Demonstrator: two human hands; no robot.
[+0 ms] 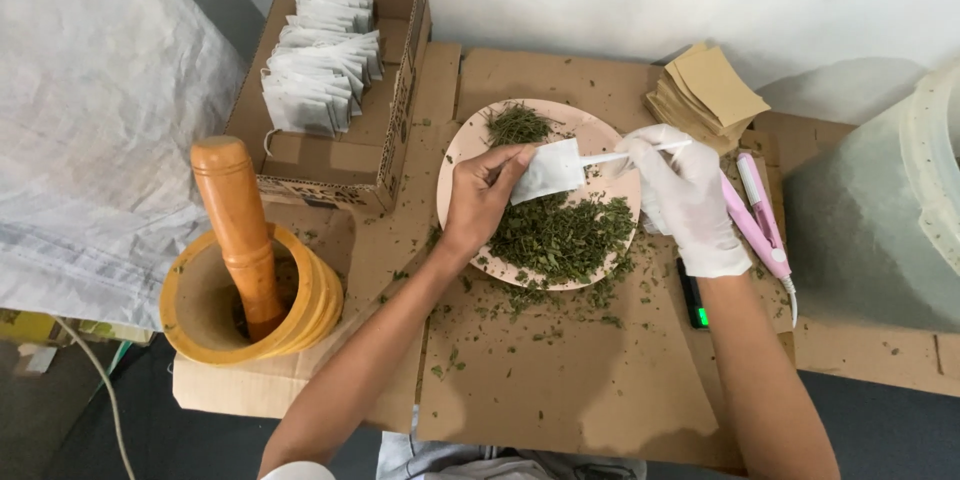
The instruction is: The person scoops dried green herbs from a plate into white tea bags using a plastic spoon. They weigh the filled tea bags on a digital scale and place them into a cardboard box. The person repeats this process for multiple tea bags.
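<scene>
My bare left hand (480, 198) pinches a small white tea bag (548, 170) over a pink plate (470, 140) heaped with dried green herb (560, 235). My right hand (685, 198), in a white glove, holds a thin white spoon (630, 154) whose end reaches the bag's opening. Both hands hover above the plate's middle. Crumbs of herb lie scattered on the cardboard (560, 380) around the plate.
A cardboard box (385, 155) of filled white tea bags (320, 65) stands at the back left. A wooden mortar (300, 325) with a pestle (235, 230) sits front left. A stack of brown sachets (710, 90), a pink sealer (760, 225), a small black device (693, 300) and a translucent tub (900, 190) lie right.
</scene>
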